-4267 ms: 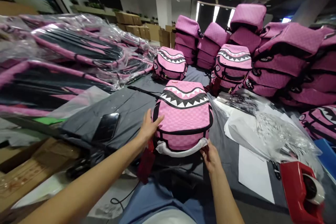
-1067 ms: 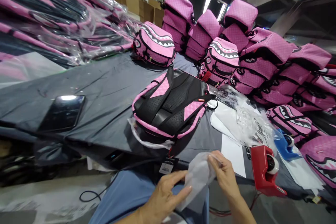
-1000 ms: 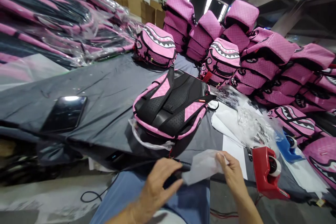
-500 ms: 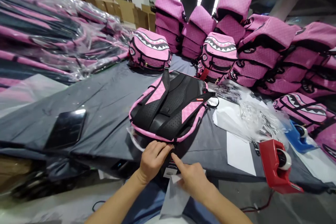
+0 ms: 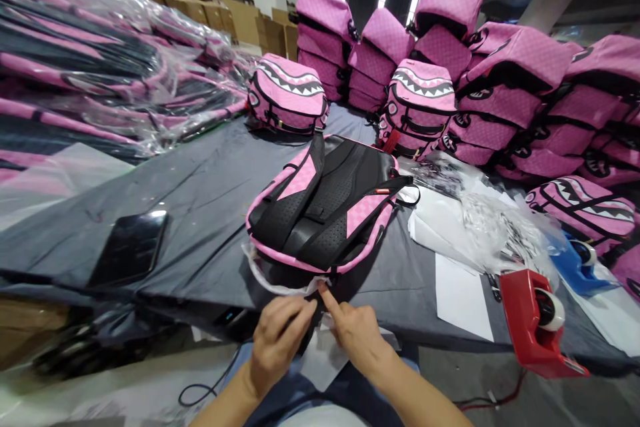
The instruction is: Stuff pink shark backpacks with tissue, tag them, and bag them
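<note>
Backpack (image 5: 316,213), pink-and-black cloth, lay mid-frame, its handle (image 5: 270,287) already wrapped in white paper (image 5: 299,291); one thin white sheet (image 5: 323,361) was left. My right hand (image 5: 361,333) pointed, touching the paper, left hand (image 5: 280,341) half-curled; I couldn't tell either's hold.

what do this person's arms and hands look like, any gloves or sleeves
The left hand and right hand are gloveless, and both forearms are bare, with no sleeve in view. No watch, bracelet, ring or marking can be made out. Lower down, blue clothing covers the lap.
</note>
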